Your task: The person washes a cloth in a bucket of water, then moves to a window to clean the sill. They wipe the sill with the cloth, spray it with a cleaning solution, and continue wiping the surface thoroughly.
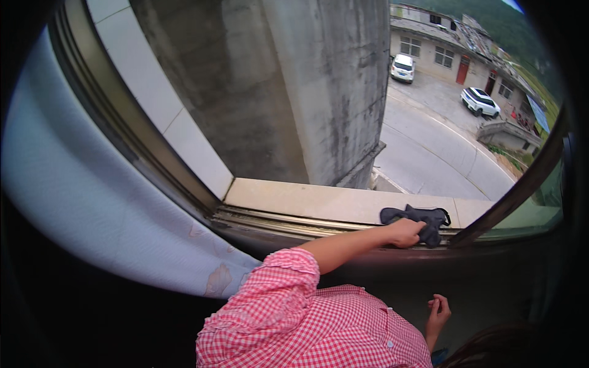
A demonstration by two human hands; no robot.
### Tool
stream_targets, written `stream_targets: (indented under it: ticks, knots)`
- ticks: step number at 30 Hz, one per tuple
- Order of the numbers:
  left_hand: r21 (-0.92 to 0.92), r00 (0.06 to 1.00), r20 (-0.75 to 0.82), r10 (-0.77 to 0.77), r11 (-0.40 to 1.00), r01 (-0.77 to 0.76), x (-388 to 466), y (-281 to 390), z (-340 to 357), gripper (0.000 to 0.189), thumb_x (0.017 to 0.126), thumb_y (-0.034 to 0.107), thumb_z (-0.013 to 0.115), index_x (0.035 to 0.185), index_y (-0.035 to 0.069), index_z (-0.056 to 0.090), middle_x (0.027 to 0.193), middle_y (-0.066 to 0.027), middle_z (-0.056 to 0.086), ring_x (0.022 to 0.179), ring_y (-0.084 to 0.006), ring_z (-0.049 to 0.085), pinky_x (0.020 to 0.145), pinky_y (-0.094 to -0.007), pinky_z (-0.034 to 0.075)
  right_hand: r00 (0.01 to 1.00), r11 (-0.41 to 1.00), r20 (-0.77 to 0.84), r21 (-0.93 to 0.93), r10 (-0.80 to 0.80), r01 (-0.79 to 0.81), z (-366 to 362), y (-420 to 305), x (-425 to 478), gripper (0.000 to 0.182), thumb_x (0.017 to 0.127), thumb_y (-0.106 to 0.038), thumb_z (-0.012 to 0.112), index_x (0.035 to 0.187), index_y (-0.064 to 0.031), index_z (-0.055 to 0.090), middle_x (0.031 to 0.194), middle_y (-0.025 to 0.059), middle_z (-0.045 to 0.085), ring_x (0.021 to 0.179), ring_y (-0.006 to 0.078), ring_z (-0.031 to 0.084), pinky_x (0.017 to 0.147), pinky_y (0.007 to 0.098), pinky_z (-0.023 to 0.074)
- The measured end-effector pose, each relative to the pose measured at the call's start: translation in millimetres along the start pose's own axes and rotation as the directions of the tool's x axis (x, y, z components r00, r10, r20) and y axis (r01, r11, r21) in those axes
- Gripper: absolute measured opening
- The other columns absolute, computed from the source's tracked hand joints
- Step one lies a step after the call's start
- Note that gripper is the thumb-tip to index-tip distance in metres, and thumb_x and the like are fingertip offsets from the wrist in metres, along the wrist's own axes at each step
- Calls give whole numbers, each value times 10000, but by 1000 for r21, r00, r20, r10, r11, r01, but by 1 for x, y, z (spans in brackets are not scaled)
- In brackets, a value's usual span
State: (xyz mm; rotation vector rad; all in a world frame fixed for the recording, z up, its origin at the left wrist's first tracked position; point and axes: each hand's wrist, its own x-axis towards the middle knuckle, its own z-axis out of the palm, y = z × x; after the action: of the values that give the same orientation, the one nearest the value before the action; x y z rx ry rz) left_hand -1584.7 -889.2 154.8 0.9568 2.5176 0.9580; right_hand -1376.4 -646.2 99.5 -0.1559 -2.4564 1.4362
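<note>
My left hand reaches across to the right, its fingers bunched on a dark cloth and one finger pressing into it. The cloth lies crumpled over the metal sliding-window track and the edge of the pale tiled sill, close to the upright of the dark window frame. A thin black loop sticks out at the cloth's right end. Lower right, my right hand hangs beside my body with loosely bent fingers and nothing visible in it.
A pale blue curtain with worn patches hangs at the left. Outside the window opening stands a stained concrete wall. Beyond and below it are a road, a white car, another white car and a low building.
</note>
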Motion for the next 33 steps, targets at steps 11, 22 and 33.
stream_targets:
  ticks: [11,22,33]
  knots:
    - [230,887,-461,-21,963,142,-190,-52,-37,199,809,101,569,994,40,607,990,-137,642,904,-313,617,769,-395,497,882,945,340,142,-325,294,73,-69,53,99,875,-24,519,892,6,612,703,89,610,636,159,617,588,258,474]
    - [517,694,-520,-497,464,719,-376,-103,-131,317,868,275,483,707,47,633,725,-144,635,675,-328,618,672,-446,482,915,966,312,50,-257,254,83,-73,45,99,858,-15,539,899,1,627,733,105,629,659,186,641,586,269,483]
    - [466,946,-267,-186,834,296,-200,-20,-54,322,865,257,514,1001,-23,598,749,-151,641,721,-304,626,686,-417,464,933,974,283,113,-222,197,96,-58,35,104,873,-24,526,902,6,622,711,100,621,649,175,631,588,269,486]
